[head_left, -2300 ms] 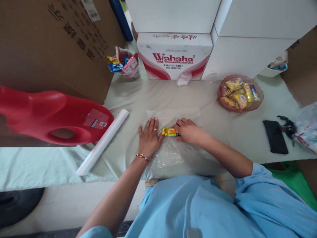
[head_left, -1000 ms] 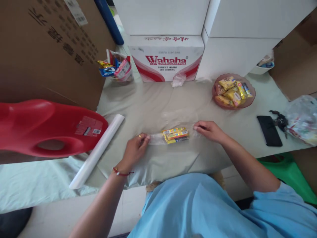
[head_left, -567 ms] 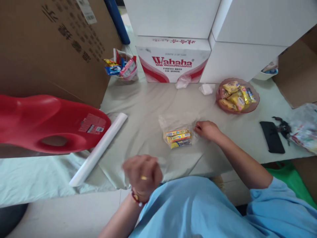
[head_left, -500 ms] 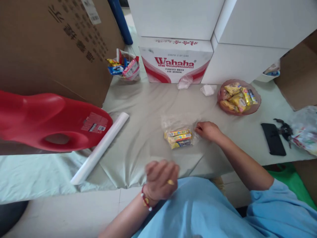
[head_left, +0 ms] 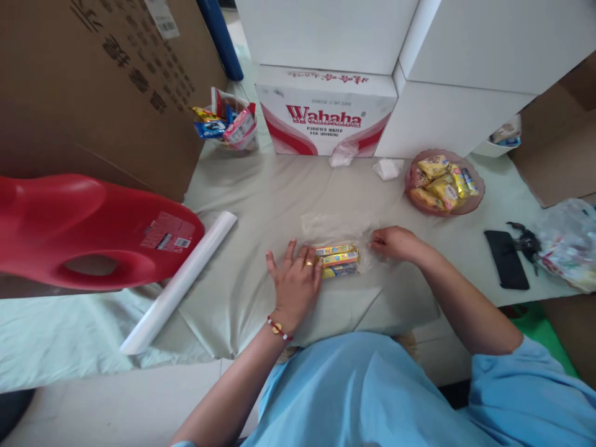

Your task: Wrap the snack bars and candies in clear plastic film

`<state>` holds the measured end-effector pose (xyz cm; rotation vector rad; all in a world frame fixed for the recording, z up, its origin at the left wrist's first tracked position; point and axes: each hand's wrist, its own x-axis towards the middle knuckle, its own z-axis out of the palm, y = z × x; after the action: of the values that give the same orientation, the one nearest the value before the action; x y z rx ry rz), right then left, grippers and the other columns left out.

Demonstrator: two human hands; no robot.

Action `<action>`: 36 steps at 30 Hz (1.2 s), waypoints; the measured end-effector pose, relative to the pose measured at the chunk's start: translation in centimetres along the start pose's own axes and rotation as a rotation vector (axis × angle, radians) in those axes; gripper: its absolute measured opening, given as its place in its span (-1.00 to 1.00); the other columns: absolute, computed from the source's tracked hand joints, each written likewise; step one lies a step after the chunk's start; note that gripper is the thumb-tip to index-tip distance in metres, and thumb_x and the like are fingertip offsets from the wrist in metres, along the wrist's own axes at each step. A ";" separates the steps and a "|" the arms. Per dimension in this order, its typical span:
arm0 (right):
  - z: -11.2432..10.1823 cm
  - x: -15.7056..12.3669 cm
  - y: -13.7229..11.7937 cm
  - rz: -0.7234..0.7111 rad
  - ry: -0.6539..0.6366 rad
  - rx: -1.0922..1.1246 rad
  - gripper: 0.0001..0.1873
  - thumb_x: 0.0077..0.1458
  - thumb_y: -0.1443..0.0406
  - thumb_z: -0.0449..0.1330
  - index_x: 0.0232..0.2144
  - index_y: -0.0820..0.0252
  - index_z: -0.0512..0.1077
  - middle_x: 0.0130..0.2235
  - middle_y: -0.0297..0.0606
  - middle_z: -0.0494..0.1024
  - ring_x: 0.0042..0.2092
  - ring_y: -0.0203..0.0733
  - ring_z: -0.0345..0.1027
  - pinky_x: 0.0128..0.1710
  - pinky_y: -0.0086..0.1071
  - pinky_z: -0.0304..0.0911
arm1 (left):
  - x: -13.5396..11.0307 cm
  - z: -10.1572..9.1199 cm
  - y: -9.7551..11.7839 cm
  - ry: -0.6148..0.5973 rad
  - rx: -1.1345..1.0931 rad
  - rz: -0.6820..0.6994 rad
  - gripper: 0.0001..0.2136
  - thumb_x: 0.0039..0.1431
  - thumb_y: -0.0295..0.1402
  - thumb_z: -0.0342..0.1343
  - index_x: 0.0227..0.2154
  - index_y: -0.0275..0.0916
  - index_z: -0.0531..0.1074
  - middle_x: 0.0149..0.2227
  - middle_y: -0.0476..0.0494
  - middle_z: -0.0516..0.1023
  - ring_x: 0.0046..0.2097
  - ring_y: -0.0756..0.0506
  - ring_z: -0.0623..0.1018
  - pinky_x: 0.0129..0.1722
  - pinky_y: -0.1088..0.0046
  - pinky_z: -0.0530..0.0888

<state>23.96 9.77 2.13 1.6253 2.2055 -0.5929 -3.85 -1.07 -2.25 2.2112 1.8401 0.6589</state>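
A clear plastic bag (head_left: 321, 225) lies flat on the table with several yellow-wrapped snack packs (head_left: 339, 258) inside it. My left hand (head_left: 297, 279), with a ring and a beaded bracelet, rests on the left end of the packs, fingers stretched and spread. At the bag's right end, my right hand (head_left: 393, 243) pinches the plastic edge between thumb and fingers. The left ends of the packs are hidden under my left hand.
A pink bowl of snacks (head_left: 444, 183) stands at the back right, near a phone (head_left: 506, 259) and keys (head_left: 528, 243). A white roll (head_left: 181, 279) and a red jug (head_left: 102, 233) lie left. Behind are a Wahaha box (head_left: 326, 118) and a snack tub (head_left: 228, 124).
My left hand has moved up from the table's front edge, opened out of a loose fist and come down on the packs' left end. My right hand stays at the bag's edge.
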 end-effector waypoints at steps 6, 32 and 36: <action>-3.4 4.2 -2.9 -0.159 0.315 -0.015 -0.55 0.39 0.13 0.17 0.17 0.28 0.48 0.08 0.07 0.56 0.10 0.08 0.38 0.10 -0.21 0.22 | -0.3 1.1 -0.9 0.000 -0.024 -0.037 -0.66 0.47 -0.27 0.04 0.21 -0.04 0.53 0.29 -0.30 0.54 0.48 -0.42 0.25 0.41 -0.50 -0.31; 5.0 0.0 -7.5 -0.664 0.248 -0.044 -0.55 0.40 0.39 0.13 0.22 -0.04 0.56 -0.12 -0.16 0.61 -0.06 -0.07 0.41 0.00 -0.30 0.26 | 1.8 0.8 -5.4 -0.070 -0.829 -0.397 0.04 0.13 -0.22 0.30 0.54 -0.10 -0.23 0.27 -0.35 0.44 -0.28 0.00 0.52 -0.19 0.36 0.55; 5.2 -0.3 -7.6 -0.651 0.259 -0.034 -0.56 0.41 0.40 0.10 0.19 -0.03 0.58 -0.16 -0.16 0.60 -0.08 -0.07 0.39 0.01 -0.28 0.25 | 4.5 -0.8 -5.9 -0.291 -0.933 -0.455 0.01 0.12 -0.14 0.27 0.53 -0.34 -0.09 -0.28 -0.03 0.59 -0.38 0.00 0.49 -0.31 0.45 0.47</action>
<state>16.90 4.86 -1.13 0.9820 2.9335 -0.5147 -8.78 4.46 -3.07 1.1707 1.3800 0.8120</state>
